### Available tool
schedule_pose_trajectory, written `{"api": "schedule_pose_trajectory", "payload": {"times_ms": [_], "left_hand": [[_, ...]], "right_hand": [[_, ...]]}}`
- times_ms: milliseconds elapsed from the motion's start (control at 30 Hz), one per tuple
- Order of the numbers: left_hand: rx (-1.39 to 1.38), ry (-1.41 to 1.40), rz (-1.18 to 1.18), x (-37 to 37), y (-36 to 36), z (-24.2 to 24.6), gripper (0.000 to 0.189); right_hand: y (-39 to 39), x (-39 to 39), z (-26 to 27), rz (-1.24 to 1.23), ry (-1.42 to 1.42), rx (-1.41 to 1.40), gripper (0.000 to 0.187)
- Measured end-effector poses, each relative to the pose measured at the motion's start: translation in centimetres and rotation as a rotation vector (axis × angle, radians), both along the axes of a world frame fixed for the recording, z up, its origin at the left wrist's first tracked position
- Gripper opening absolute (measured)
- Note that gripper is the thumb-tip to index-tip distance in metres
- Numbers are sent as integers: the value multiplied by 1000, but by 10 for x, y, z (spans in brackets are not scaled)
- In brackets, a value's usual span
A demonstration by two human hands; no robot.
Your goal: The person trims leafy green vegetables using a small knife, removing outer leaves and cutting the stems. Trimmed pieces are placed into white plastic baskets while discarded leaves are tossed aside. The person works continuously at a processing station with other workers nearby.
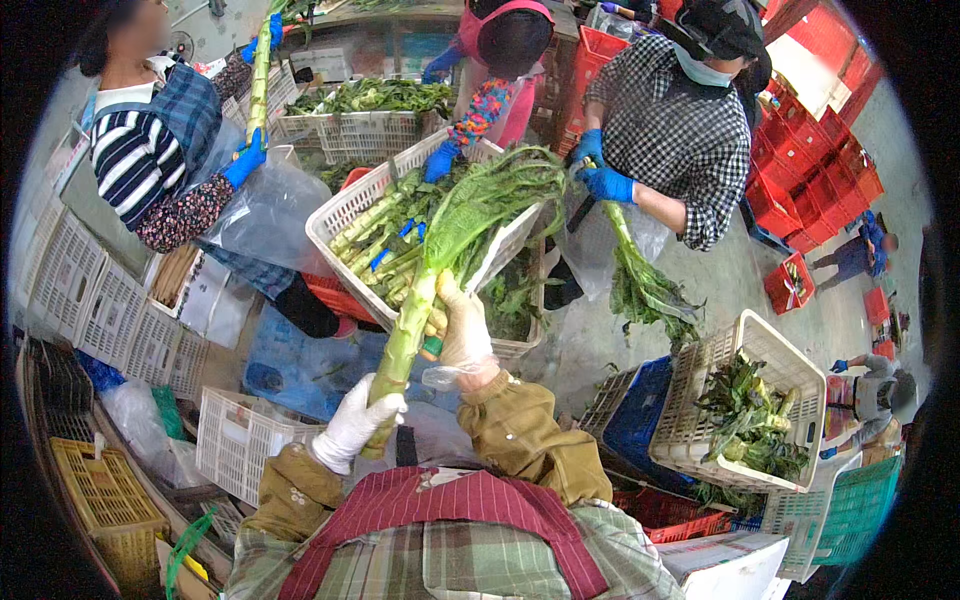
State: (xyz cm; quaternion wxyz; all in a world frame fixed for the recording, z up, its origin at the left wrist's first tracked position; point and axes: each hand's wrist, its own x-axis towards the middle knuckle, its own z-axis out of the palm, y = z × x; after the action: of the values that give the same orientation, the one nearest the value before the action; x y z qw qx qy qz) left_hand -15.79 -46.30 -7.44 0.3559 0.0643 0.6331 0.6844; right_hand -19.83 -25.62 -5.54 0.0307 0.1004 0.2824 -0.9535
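A celtuce stalk (406, 337), pale and partly stripped below with a leafy green top, runs diagonally in front of my body. My left hand (354, 426), in a white glove, grips its lower end. Higher up, just under the leaves, my right hand (465, 330) holds the stalk, also in a white glove. Something green and yellow shows at the fingers of that hand; what it is I cannot tell. Beyond the stalk, a white plastic crate (358, 201) holds several celtuce stems (366, 225), some with blue bands (379, 259). The leaves partly cover this crate.
Three co-workers stand around the crate. One holds a long celtuce stalk (259, 82), another a leafy one (619, 232); a third reaches a blue glove (441, 161) into the crate. A tilted crate (675, 420) with leafy celtuce stands right. Red crates (806, 172) are stacked behind.
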Motion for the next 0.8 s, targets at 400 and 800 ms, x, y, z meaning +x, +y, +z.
{"api": "schedule_pose_trajectory", "payload": {"times_ms": [400, 800], "left_hand": [[787, -838, -423, -9, -14, -29, 86], [790, -746, -167, -28, -19, -34, 80]], "right_hand": [[7, -2, 0, 116, -114, -95, 35], [-9, 71, -97, -190, -450, 572, 26]]}}
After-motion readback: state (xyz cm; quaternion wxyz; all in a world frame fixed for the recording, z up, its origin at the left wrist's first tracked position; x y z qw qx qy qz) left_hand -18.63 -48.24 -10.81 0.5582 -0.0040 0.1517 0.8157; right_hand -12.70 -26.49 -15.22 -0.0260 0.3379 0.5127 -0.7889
